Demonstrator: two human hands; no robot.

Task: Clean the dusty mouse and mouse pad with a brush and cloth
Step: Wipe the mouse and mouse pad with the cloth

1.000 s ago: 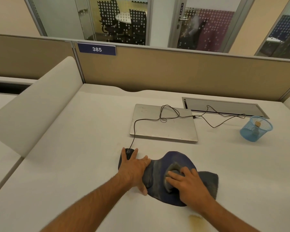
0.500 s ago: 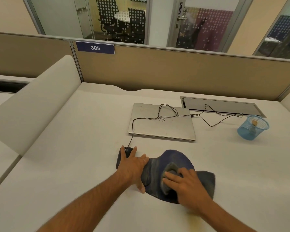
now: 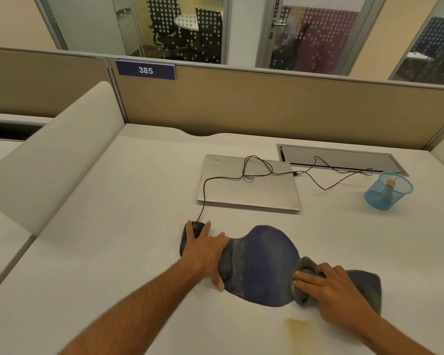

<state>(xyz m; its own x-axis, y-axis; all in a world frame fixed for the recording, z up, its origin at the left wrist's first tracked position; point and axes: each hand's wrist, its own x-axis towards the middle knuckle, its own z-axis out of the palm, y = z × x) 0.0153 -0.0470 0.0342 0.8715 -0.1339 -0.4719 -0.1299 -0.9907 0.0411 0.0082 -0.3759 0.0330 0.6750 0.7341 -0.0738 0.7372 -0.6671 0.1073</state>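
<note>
A dark blue mouse pad (image 3: pixel 263 262) lies on the white desk (image 3: pixel 113 252), dusty grey along its left part. My left hand (image 3: pixel 205 252) presses flat on the pad's left end with fingers spread, partly over a black wired mouse (image 3: pixel 194 230). My right hand (image 3: pixel 336 290) presses a bunched grey cloth (image 3: pixel 364 283) against the pad's right edge. No brush is in view.
A shut silver laptop (image 3: pixel 249 185) lies behind the pad with the mouse cable (image 3: pixel 204 198) looped over it. A blue mesh cup (image 3: pixel 387 190) stands at the right. A cable hatch (image 3: pixel 341 160) sits at the back. A yellow stain (image 3: pixel 299 329) marks the desk near me.
My right hand has swept the cloth from the middle of the pad to its right edge. My left hand stayed in place on the pad's left end.
</note>
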